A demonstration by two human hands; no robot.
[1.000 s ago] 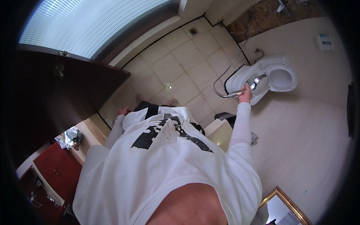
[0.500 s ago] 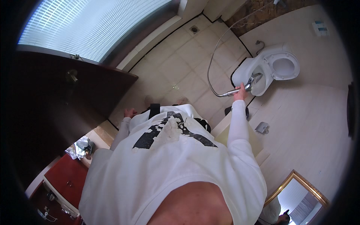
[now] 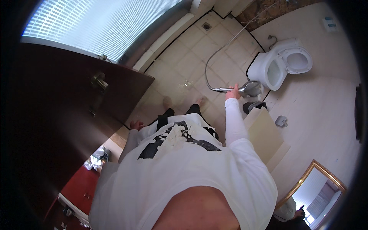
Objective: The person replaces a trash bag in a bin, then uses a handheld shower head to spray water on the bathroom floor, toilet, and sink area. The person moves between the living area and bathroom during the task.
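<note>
Two bare hands, one hand shower. Right hand (image 3: 232, 92): fingers wrapped around the silver handle, closed together on it, arm in a long white sleeve reaching forward. Hand shower (image 3: 251, 89): held off the floor, its round head to the right of the fist, just beside the toilet in this view; handle end to the left, joined to a grey flexible hose (image 3: 215, 53) that curves up and away toward the brown stone-like strip at top. Left hand (image 3: 137, 124): low at the person's left side, near the dark door (image 3: 57, 107); small and dim, so whether its fingers are spread or pressed together cannot be told. Toilet (image 3: 262, 67): white, lid raised. Dark bin (image 3: 251, 106): near the right forearm, apparently a bin, partly hidden by a cream panel (image 3: 266, 134). Tiled floor (image 3: 184, 57): beige, with one square drain (image 3: 207, 26) and a shiny patch (image 3: 186, 85) ahead of two bare feet. Mirror (image 3: 319, 188): gilt frame, lower right. Cabinet (image 3: 78, 188): red, lower left.
</note>
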